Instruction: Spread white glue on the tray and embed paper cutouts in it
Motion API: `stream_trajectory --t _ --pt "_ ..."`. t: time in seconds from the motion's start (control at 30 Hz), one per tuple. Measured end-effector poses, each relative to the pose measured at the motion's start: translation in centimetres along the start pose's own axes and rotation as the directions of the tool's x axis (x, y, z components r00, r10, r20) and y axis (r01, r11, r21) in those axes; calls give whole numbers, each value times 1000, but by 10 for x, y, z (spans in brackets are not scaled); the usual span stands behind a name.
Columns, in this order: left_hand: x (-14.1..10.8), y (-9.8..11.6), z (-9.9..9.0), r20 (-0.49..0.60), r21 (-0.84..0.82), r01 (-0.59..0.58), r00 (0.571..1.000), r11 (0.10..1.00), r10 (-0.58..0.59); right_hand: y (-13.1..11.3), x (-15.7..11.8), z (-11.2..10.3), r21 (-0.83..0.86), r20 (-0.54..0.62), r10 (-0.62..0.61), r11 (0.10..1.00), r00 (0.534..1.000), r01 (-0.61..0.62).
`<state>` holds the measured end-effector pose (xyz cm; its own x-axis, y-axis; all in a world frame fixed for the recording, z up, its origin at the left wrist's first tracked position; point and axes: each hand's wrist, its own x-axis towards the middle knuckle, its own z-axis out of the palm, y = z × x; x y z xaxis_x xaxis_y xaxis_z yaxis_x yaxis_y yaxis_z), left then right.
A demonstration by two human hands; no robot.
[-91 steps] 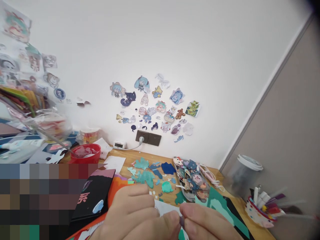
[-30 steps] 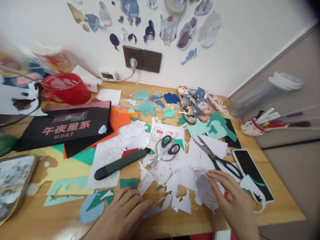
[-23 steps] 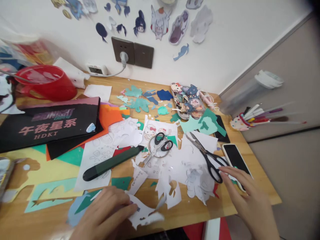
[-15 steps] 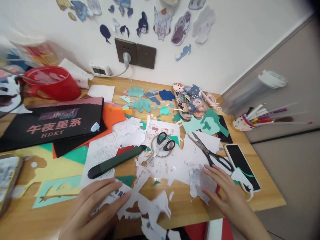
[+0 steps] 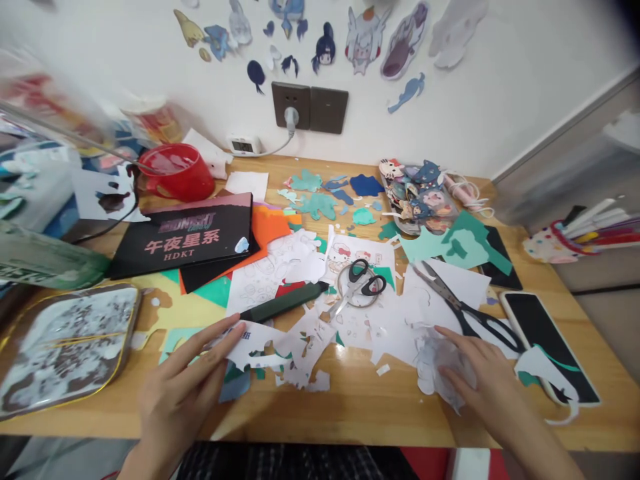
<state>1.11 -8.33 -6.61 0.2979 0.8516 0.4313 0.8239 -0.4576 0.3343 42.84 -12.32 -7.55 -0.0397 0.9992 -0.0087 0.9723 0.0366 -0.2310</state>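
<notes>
My left hand (image 5: 193, 373) is at the lower left, fingers stretched and slightly apart, touching the edge of a cut paper scrap (image 5: 256, 337) and close to the end of a dark green pen-like tool (image 5: 283, 303). On the right, my right hand (image 5: 473, 370) lies with spread fingers over a crumpled translucent piece (image 5: 434, 363). Just above it are large black-handled scissors (image 5: 467, 310) on white paper. Smaller scissors (image 5: 356, 285) rest on a round roll in the middle, over printed sheets.
A red mug (image 5: 183, 175), black box (image 5: 185, 233) and patterned tray (image 5: 70, 343) occupy the left. Green paper cutouts (image 5: 465, 243) and a tray of cut figures (image 5: 417, 197) lie at the back right. A phone (image 5: 547, 343) and pen cup (image 5: 555, 241) stand further right.
The view has shifted left, so the desk items appear further right. White paper scraps near the front edge by my left hand have been drawn back onto the table. My right hand stays at the crumpled piece.
</notes>
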Motion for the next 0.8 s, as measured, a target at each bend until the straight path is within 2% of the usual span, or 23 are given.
stream_trajectory --t 0.07,0.13,0.17,0.23,0.3,0.4,0.53,0.63,0.7,0.8 --pt "1 0 1 -19 -34 47 999 998 -48 -16 6 -4 17 -88 -18 1000 996 19" --pt "3 1 2 -26 -83 79 996 993 -81 -46 14 -9 91 -177 -17 995 984 33" --pt "5 2 2 -27 -105 93 995 990 -97 -64 18 -10 176 -170 -44 982 984 74" --pt "7 4 3 -42 -140 130 990 982 -137 -104 26 -10 374 -75 -141 914 987 159" --pt "10 8 4 -54 -156 159 984 975 -169 -141 34 -5 521 61 -198 842 978 138" --pt "14 14 4 -55 -183 193 977 964 -206 -178 47 7 710 140 -260 699 955 86" --pt "19 19 5 -99 -229 236 960 945 -263 -195 57 20 837 268 -239 537 933 -103" --pt "22 19 5 -123 -231 249 951 941 -282 -193 58 21 881 302 -276 446 912 -156" --pt "23 18 4 -142 -213 265 944 941 -298 -188 57 18 888 283 -256 433 924 -152" --pt "23 15 2 -153 -197 275 940 941 -306 -176 53 7 871 205 -178 481 962 -97"
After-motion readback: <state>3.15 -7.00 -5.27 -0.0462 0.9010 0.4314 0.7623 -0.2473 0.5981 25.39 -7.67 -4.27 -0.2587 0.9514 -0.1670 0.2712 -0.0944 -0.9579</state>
